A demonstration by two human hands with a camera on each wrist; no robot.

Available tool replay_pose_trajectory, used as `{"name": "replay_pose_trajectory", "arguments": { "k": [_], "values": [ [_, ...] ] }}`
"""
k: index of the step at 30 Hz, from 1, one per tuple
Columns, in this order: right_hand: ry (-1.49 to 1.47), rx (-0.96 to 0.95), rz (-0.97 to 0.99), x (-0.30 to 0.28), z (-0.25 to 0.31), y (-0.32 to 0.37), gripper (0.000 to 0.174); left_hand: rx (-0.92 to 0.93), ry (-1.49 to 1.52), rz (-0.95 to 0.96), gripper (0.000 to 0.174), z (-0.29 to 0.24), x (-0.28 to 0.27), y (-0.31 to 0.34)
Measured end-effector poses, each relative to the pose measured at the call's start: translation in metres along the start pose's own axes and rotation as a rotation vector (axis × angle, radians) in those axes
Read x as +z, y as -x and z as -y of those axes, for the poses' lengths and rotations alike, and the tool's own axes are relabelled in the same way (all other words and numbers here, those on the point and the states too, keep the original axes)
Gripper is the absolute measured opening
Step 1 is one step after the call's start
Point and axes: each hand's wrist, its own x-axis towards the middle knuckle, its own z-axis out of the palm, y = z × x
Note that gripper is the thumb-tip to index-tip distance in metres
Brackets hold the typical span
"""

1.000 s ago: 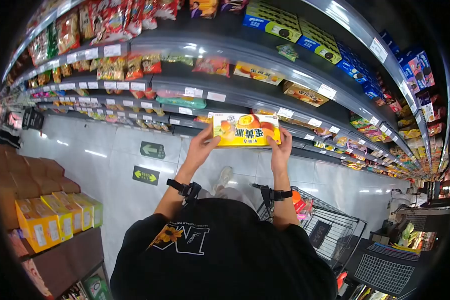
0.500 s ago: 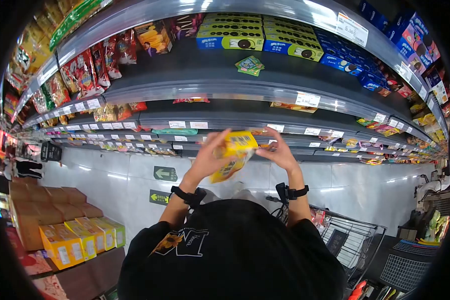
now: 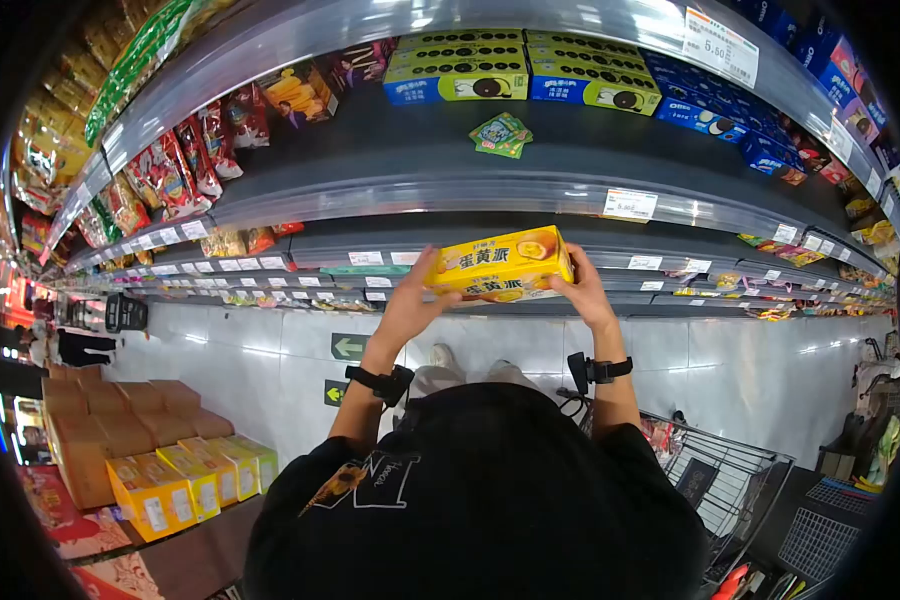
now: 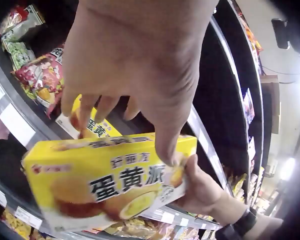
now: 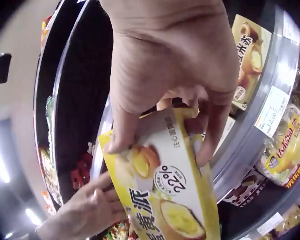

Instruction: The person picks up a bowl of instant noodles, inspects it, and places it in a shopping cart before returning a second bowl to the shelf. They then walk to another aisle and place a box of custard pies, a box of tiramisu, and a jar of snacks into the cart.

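Observation:
A yellow pie box [image 3: 498,258] with dark lettering lies roughly level between both hands in the head view. The left hand [image 3: 408,308] holds its left end; in the left wrist view that hand's [image 4: 135,60] thumb presses the broad face of the box [image 4: 107,187], its fingers partly hidden behind. On the right end, the right hand [image 3: 585,292] grips; the right wrist view shows this hand [image 5: 172,60] with thumb and fingers over opposite edges of the box [image 5: 162,175].
Ahead are shelves [image 3: 370,205] with green-and-blue cookie boxes [image 3: 455,72] and loose green packets [image 3: 501,134]. A wire cart [image 3: 715,480] stands at the right. Yellow cartons [image 3: 150,495] and brown cartons [image 3: 80,445] are at the left, above the grey floor [image 3: 280,345].
The box has turned over from its earlier broad-face view, through a steep tilt, to level with its lettering upright. The right hand has closed onto the right end. The head view has shifted slightly.

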Motion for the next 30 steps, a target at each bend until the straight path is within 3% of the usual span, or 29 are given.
{"name": "replay_pose_trajectory", "arguments": {
  "k": [2,5,9,11,15,18,21,22,25,30],
  "values": [
    [-0.064,-0.01,0.004,-0.002,0.002,0.0,0.058,-0.208,0.307,-0.08,0.076,-0.011,-0.003,-0.003],
    [0.108,-0.018,-0.031,0.001,-0.001,-0.008,0.063,-0.085,0.442,-0.1,0.071,-0.001,0.0,-0.013],
    [0.357,-0.187,-0.085,0.006,-0.006,-0.024,0.068,0.033,0.479,-0.166,0.064,-0.009,-0.005,-0.026],
    [0.455,-0.265,-0.125,0.011,0.0,-0.033,0.066,0.089,0.458,-0.193,0.058,-0.012,-0.005,-0.038],
    [0.488,-0.172,-0.249,0.019,0.017,-0.046,0.055,0.122,0.427,-0.157,0.048,-0.006,-0.006,-0.063],
    [0.742,-0.179,-0.342,0.007,-0.021,-0.07,0.047,0.157,0.415,-0.163,0.041,0.028,0.006,-0.087],
    [0.946,-0.111,-0.382,-0.003,-0.047,-0.073,0.042,0.049,-0.25,-0.04,0.043,0.095,0.004,-0.102],
    [0.948,-0.076,-0.409,-0.003,-0.056,-0.075,0.041,0.004,0.141,-0.202,0.038,0.083,0.018,-0.102],
    [0.975,-0.044,-0.466,0.003,-0.059,-0.083,0.036,-0.065,-0.041,-0.256,0.03,0.056,0.019,-0.103],
    [1.073,0.057,-0.459,-0.001,-0.056,-0.091,0.03,-0.071,-0.068,-0.249,0.03,0.102,0.016,-0.129]
  ]
}}
